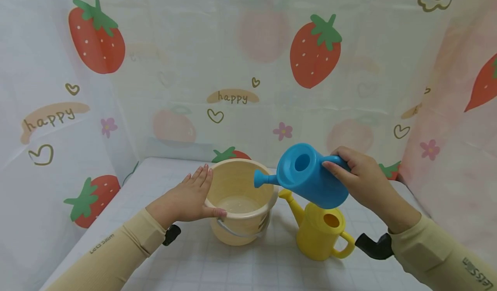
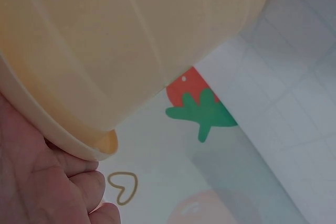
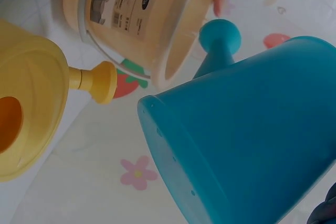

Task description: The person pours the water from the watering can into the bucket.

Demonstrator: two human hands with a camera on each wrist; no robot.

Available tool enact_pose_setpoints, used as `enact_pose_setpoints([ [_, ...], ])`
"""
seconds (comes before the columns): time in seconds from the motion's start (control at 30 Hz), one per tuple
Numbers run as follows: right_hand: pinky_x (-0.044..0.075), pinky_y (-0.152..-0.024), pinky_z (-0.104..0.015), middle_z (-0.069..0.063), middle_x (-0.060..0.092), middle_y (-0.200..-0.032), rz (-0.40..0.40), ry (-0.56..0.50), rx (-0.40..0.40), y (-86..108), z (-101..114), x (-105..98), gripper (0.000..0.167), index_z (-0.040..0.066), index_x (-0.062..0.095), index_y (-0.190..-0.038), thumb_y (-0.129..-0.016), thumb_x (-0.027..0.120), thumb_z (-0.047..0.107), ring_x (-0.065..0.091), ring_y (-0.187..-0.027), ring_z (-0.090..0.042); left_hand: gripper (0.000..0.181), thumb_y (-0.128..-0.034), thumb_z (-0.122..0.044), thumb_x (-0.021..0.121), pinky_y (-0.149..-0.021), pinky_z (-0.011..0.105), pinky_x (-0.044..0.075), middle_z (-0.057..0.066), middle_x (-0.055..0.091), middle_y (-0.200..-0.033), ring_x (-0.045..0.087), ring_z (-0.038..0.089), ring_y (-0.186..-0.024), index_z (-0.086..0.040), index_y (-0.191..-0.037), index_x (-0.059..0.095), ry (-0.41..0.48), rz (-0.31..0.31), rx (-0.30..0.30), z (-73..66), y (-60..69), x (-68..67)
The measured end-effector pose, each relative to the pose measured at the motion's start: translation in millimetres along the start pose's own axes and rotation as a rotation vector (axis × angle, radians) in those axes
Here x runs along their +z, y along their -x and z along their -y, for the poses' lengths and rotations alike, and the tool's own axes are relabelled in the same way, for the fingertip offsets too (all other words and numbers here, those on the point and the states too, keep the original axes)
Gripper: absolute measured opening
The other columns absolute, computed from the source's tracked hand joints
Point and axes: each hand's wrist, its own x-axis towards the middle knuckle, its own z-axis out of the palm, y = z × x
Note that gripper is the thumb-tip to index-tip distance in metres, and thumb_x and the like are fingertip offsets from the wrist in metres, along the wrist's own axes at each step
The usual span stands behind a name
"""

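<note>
A blue watering can [image 1: 318,179] hangs in the air, tilted to the left, with its handle gripped by my right hand [image 1: 363,176]. Its spout head reaches over the right part of a cream bucket [image 1: 237,230], which stands upright on the table. Against the bucket's left rim rests my left hand [image 1: 186,198], fingers straight and thumb lying along the near rim. The left wrist view shows the bucket's outer wall [image 2: 157,30] and part of that hand. In the right wrist view the blue can [image 3: 252,135] covers much of the frame, and most of the right hand is hidden.
Right of the bucket, a yellow watering can [image 1: 320,235] stands on the white table [image 1: 186,261] below the blue one, its spout toward the bucket. A grey carrying handle [image 1: 240,235] hangs down the bucket's front. Strawberry-printed sheets [image 1: 233,58] enclose the back and sides.
</note>
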Motion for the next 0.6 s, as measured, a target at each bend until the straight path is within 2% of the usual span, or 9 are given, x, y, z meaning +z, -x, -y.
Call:
enact_pose_setpoints([
  [0.6,0.048,-0.075,-0.056,-0.008,0.061,-0.087,0.006,-0.005,0.003,0.2,4.0,-0.6,0.026,0.008,0.057,-0.097,-0.093,0.053,0.033,0.06,-0.086,-0.029,0.122,-0.0668,-0.085,0.037,-0.108,0.053,0.013,0.023,0.003,-0.15,0.003,0.035,-0.138,0.006,-0.144,0.008,0.008,0.001,-0.006,-1.1,1.5,-0.7],
])
